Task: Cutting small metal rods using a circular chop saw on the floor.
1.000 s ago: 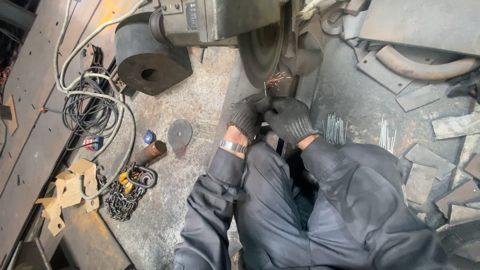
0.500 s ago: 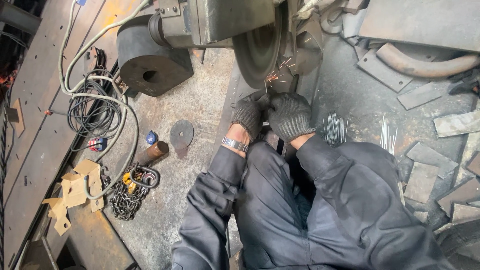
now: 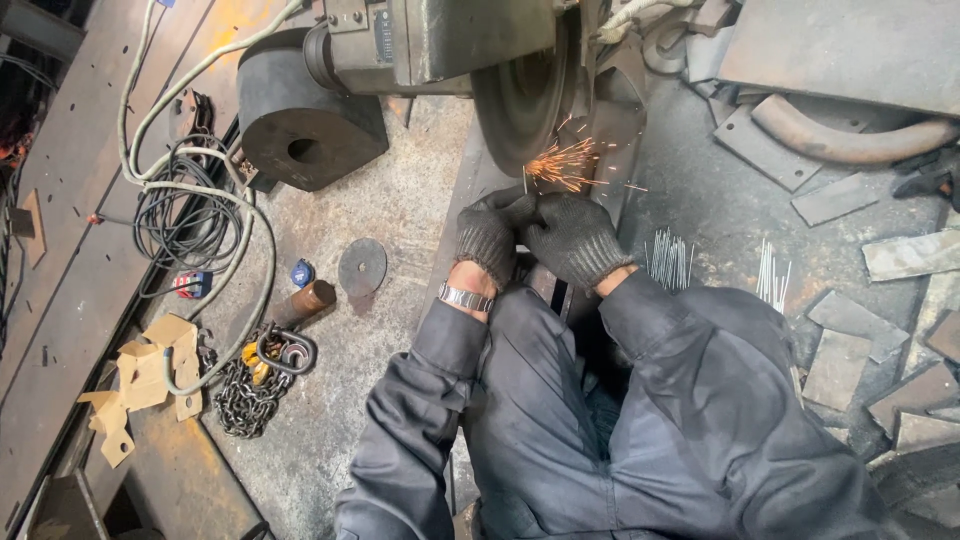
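Observation:
My left hand point(image 3: 490, 235) and my right hand point(image 3: 575, 238), both in dark knit gloves, are pressed together below a large grinding wheel point(image 3: 525, 95). Between them they pinch a thin metal rod point(image 3: 524, 183) whose tip touches the wheel. Orange sparks point(image 3: 565, 165) fly to the right from that contact. The wheel belongs to a heavy grey grinding machine point(image 3: 440, 40). A metal watch band shows on my left wrist. My dark grey sleeves and legs fill the lower middle of the view.
Two bunches of thin rods point(image 3: 668, 258) point(image 3: 770, 272) lie right of my hands. Flat steel offcuts point(image 3: 850, 360) cover the right. At left are a round disc point(image 3: 362, 267), a copper-coloured cylinder point(image 3: 305, 300), a chain with hook point(image 3: 255, 375), coiled cables point(image 3: 185, 215) and cardboard scraps point(image 3: 145, 375).
My hands have pushed the rod up against the wheel, and a spray of orange sparks has appeared where only a faint glint showed before.

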